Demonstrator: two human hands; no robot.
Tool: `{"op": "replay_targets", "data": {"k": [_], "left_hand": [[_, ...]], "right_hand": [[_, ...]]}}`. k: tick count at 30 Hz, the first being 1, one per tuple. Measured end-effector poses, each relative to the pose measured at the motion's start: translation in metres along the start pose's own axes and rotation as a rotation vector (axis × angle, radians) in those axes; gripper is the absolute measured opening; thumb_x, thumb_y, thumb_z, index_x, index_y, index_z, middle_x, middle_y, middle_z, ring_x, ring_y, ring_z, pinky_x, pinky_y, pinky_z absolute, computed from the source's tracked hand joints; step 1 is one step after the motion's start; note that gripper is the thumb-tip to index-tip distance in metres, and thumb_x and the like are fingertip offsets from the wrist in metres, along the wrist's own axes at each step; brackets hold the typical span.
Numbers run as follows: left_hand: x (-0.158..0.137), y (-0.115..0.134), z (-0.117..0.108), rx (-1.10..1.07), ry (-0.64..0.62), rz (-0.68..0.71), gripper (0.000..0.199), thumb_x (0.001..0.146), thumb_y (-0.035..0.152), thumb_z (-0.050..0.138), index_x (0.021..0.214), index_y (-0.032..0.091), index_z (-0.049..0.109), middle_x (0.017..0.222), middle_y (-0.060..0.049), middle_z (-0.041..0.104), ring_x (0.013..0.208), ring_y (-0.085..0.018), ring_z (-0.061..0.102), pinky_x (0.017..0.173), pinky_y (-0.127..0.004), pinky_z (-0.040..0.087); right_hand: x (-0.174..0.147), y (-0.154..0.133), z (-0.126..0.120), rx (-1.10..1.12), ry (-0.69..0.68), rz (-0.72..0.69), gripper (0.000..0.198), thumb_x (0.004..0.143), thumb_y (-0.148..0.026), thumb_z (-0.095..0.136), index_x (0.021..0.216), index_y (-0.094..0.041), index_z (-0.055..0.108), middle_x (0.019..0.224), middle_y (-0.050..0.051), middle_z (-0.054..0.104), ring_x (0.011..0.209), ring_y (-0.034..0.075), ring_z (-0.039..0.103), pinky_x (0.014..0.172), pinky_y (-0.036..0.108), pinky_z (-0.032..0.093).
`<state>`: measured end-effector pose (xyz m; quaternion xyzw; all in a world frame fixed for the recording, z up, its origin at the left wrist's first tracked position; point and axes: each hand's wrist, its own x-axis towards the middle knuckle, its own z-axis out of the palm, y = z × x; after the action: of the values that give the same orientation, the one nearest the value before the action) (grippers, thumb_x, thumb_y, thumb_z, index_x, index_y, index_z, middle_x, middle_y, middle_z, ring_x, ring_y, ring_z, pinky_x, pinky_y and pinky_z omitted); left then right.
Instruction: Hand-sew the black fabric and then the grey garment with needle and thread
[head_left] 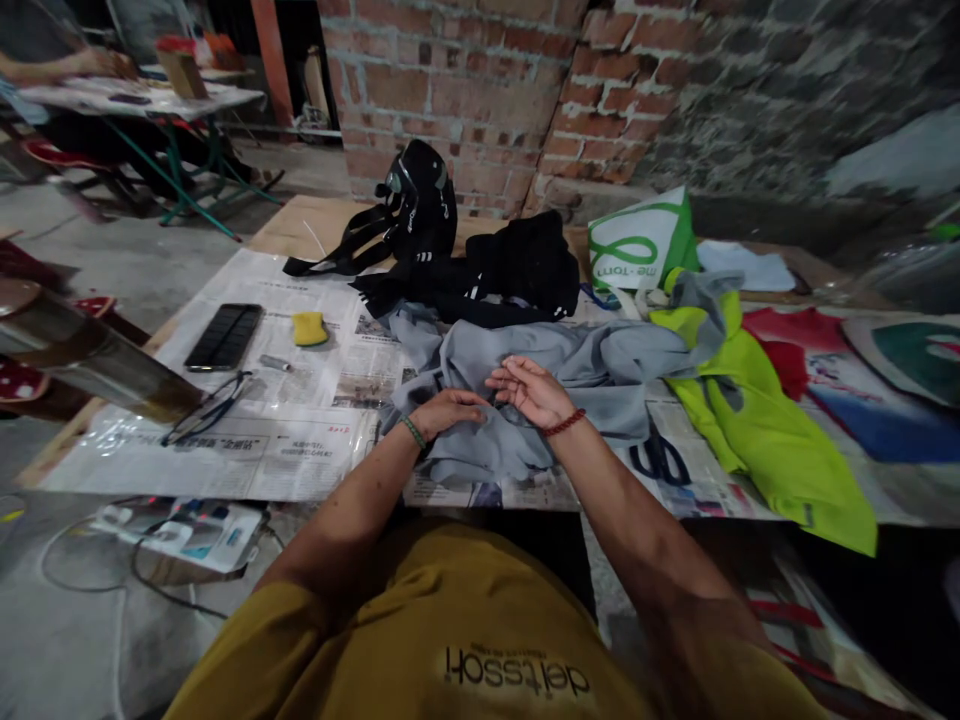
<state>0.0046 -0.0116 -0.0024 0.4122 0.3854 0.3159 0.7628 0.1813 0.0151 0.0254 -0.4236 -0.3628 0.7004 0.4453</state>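
A grey garment (592, 350) lies crumpled on the newspaper-covered table in front of me. My left hand (450, 412), with a green bracelet at the wrist, rests low on the cloth with its fingers closed on a fold. Just to its right, my right hand (531, 392) is raised slightly over the garment, palm partly turned up, a red bracelet on the wrist. Its thumb and fingertips are pinched together; anything between them is too small to make out. Dark-handled scissors (660, 460) lie right of the garment, partly beside its edge.
Leftward lie a phone (223, 337), yellow sponge (310, 329), small silver cylinder (275, 363), glasses (210, 405) and steel flask (97, 350). A black bag (424, 200), black clothing (517, 265), green-white bag (641, 240) and lime garment (765, 420) surround the work. Another person sits far left.
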Motion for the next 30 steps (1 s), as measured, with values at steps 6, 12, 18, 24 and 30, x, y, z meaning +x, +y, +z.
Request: {"op": "replay_targets", "data": {"k": [6, 12, 18, 24, 30], "left_hand": [[0.003, -0.001, -0.003, -0.005, 0.096, -0.012, 0.021, 0.054, 0.010, 0.076, 0.074, 0.012, 0.073, 0.063, -0.001, 0.069, 0.056, -0.008, 0.058, 0.060, -0.019, 0.046], [0.005, -0.003, -0.005, 0.017, 0.095, -0.033, 0.018, 0.059, 0.009, 0.072, 0.076, 0.013, 0.073, 0.066, -0.001, 0.070, 0.058, -0.009, 0.059, 0.063, -0.021, 0.048], [0.004, -0.001, -0.004, 0.043, 0.112, -0.050, 0.016, 0.063, 0.009, 0.070, 0.078, 0.012, 0.073, 0.066, 0.000, 0.070, 0.059, -0.010, 0.059, 0.067, -0.022, 0.048], [0.004, 0.000, -0.004, 0.055, 0.105, -0.047, 0.016, 0.062, 0.009, 0.070, 0.078, 0.012, 0.072, 0.066, 0.000, 0.069, 0.058, -0.009, 0.059, 0.066, -0.022, 0.048], [0.004, 0.001, -0.003, 0.050, 0.122, -0.044, 0.017, 0.060, 0.008, 0.069, 0.077, 0.011, 0.072, 0.064, -0.001, 0.069, 0.058, -0.010, 0.057, 0.064, -0.022, 0.047]], "right_hand": [[0.018, -0.019, -0.002, 0.061, 0.050, -0.058, 0.008, 0.085, -0.022, 0.060, 0.082, -0.020, 0.052, 0.061, -0.003, 0.063, 0.060, 0.013, 0.067, 0.062, 0.027, 0.057], [0.033, -0.044, -0.010, -0.013, 0.082, -0.165, 0.013, 0.084, -0.025, 0.062, 0.081, -0.020, 0.050, 0.060, -0.004, 0.061, 0.058, 0.012, 0.065, 0.061, 0.029, 0.057], [0.051, -0.074, -0.024, -0.057, 0.127, -0.257, 0.012, 0.086, -0.025, 0.059, 0.082, -0.020, 0.050, 0.058, -0.005, 0.059, 0.056, 0.011, 0.063, 0.059, 0.029, 0.057], [0.072, -0.099, -0.038, -0.094, 0.173, -0.316, 0.009, 0.088, -0.022, 0.056, 0.083, -0.020, 0.049, 0.059, -0.005, 0.058, 0.057, 0.011, 0.062, 0.060, 0.029, 0.056], [0.090, -0.114, -0.043, -0.128, 0.230, -0.316, 0.008, 0.087, -0.020, 0.054, 0.082, -0.020, 0.048, 0.061, -0.004, 0.056, 0.060, 0.013, 0.062, 0.064, 0.034, 0.056]]}}
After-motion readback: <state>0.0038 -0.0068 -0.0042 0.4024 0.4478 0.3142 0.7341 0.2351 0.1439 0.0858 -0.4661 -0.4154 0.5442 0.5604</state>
